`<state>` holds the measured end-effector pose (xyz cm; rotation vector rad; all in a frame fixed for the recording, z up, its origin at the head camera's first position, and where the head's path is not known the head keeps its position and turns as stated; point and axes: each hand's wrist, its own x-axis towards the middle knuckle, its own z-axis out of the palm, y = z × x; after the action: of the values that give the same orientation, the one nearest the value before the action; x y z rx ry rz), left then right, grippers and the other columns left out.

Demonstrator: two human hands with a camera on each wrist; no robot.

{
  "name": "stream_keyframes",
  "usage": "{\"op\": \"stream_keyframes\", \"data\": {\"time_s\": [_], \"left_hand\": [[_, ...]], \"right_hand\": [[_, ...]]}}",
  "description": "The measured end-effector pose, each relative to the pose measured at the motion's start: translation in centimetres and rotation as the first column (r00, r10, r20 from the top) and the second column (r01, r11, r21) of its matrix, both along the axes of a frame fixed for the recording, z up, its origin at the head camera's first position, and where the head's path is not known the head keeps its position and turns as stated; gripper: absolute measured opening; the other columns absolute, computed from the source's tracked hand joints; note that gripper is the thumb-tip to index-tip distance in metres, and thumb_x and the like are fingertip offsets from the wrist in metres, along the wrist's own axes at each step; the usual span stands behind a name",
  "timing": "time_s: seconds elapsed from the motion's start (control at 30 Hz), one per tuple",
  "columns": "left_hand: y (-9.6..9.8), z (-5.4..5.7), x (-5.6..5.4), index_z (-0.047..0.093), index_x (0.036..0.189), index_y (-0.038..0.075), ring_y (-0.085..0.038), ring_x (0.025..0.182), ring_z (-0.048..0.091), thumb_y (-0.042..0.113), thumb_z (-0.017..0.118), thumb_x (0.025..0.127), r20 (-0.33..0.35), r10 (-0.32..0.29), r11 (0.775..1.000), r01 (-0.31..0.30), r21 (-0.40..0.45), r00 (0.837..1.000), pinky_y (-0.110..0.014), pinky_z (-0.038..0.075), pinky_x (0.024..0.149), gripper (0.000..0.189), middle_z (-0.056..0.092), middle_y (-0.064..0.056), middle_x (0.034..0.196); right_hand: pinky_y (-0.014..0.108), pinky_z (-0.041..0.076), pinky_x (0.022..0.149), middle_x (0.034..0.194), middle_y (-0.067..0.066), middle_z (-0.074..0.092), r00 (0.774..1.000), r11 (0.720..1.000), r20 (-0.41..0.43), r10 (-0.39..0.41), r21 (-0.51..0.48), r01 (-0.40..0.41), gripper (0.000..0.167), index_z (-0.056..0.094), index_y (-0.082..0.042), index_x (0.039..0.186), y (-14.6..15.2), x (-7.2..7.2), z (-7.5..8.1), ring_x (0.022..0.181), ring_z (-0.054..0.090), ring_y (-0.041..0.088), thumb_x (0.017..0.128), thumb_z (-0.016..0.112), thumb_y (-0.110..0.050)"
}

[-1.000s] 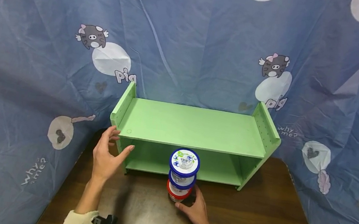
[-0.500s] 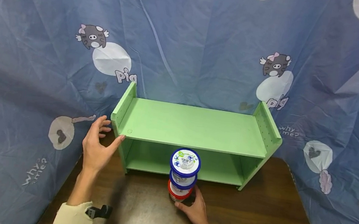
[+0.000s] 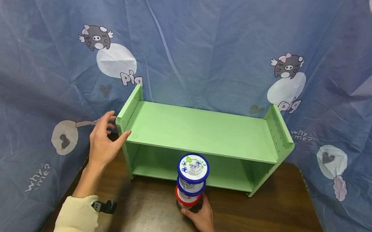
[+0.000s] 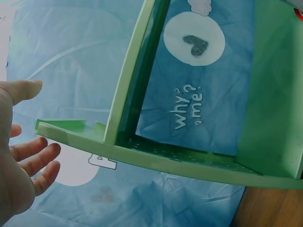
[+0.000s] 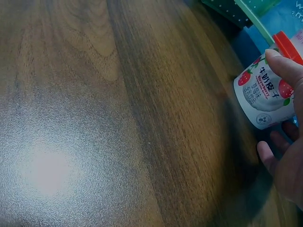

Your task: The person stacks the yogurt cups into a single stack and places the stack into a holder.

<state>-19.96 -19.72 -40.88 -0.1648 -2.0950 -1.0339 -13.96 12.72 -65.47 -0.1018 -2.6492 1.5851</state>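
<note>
The left hand (image 4: 14,182) enters from the left edge, thumb stretched sideways toward the right, the other fingers (image 4: 40,158) loosely bent below it. Between thumb and fingers lies the near end of a green shelf (image 4: 156,162); whether a fingertip touches it cannot be told. Its side panel slants across the view, dotted with small holes, and a board (image 4: 124,78) rises from it. Behind hangs a blue curtain (image 4: 85,28) printed with "why me?" and a grey heart (image 4: 196,45) on a white circle. Brown counter (image 4: 270,208) shows at lower right; a red thing (image 4: 299,13), mostly cut off, sits in the top right corner.
</note>
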Motion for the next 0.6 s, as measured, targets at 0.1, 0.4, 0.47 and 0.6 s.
{"op": "stream_keyframes", "data": {"time_s": [0.1, 0.4, 0.47, 0.6], "left_hand": [[0.1, -0.1, -0.4, 0.051, 0.139, -0.004, -0.044, 0.094, 0.063, 0.007, 0.082, 0.078, -0.002, 0.002, 1.000, -0.002, -0.009, 1.000, -0.054, 0.049, 0.080, 0.069, 0.062, -0.030, 0.121], [0.1, -0.8, -1.3, 0.053, 0.139, 0.001, -0.045, 0.110, 0.060, 0.008, 0.080, 0.080, 0.026, 0.004, 0.999, -0.003, -0.049, 1.000, -0.058, 0.049, 0.092, 0.065, 0.060, -0.029, 0.128], [0.1, -1.1, -1.4, 0.053, 0.140, 0.002, -0.046, 0.118, 0.058, 0.008, 0.080, 0.081, 0.040, 0.004, 0.998, -0.002, -0.063, 0.999, -0.060, 0.046, 0.097, 0.065, 0.060, -0.028, 0.130], [0.1, -1.7, -1.7, 0.051, 0.141, 0.003, -0.047, 0.121, 0.057, 0.006, 0.080, 0.080, 0.055, 0.002, 0.996, 0.003, -0.086, 0.999, -0.060, 0.046, 0.100, 0.068, 0.059, -0.029, 0.131]], "right_hand": [[0.042, 0.056, 0.085, 0.135, 0.026, 0.060, 1.000, 1.000, 0.000, -0.001, -0.011, 0.001, 0.101, 0.042, 0.001, 0.146, 0.0, 0.0, 0.0, 0.122, 0.060, 0.039, 0.064, 0.092, -0.029], [0.041, 0.056, 0.087, 0.134, 0.027, 0.060, 1.000, 1.000, -0.016, -0.015, 0.007, 0.016, 0.098, 0.046, 0.003, 0.143, -0.4, -0.1, -0.1, 0.121, 0.060, 0.040, 0.063, 0.092, -0.030], [0.044, 0.055, 0.090, 0.134, 0.027, 0.061, 0.999, 1.000, -0.019, -0.025, 0.008, 0.025, 0.097, 0.046, 0.003, 0.142, -0.5, -0.1, -0.2, 0.122, 0.060, 0.041, 0.063, 0.092, -0.030], [0.053, 0.049, 0.102, 0.135, 0.025, 0.061, 0.999, 0.999, -0.025, -0.048, -0.008, 0.048, 0.095, 0.048, 0.001, 0.141, -0.7, -0.2, -0.4, 0.125, 0.059, 0.041, 0.062, 0.092, -0.029]]}}
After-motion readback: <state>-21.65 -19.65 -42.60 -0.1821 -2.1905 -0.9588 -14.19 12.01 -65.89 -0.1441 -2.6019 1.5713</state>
